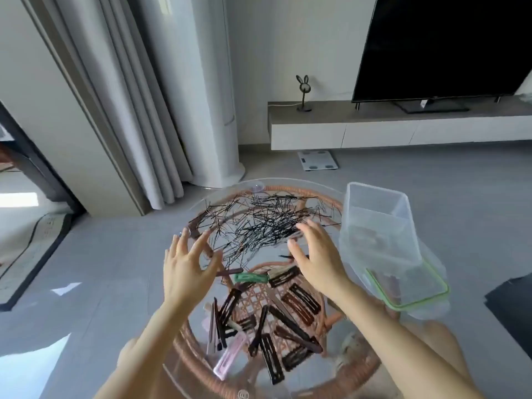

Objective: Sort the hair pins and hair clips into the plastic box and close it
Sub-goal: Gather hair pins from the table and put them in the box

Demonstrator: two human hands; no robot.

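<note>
The plastic box (pixel 380 226) sits on the right side of the round glass table (pixel 172 272), tipped up a bit, with its open top facing the room. It is see-through and looks almost empty; something brownish shows through its wall, but I cannot tell if that is inside it. Its lid (pixel 408 286), clear with a green edge, lies just beside it, nearer the person. So the box is not closed yet.

I think the job has hardly started. A big messy heap of thin black hair pins (pixel 259 223) covers the far half of the table. The hair clips (pixel 288 321) lie in a pile on the near half. Most are dark brown or black and long, a few are pink, and one green clip (pixel 250 277) lies in the middle.

The person's left hand (pixel 187 269) is above the near edge of the pin heap with fingers spread wide, holding nothing. The right hand (pixel 316 254) is spread too, over the pins close to the box, and holds nothing.

All the pins and clips still need to go in, and then the lid goes on.

Behind the table there is a grey curtain (pixel 138 110) and a big dark TV (pixel 446 44).
</note>
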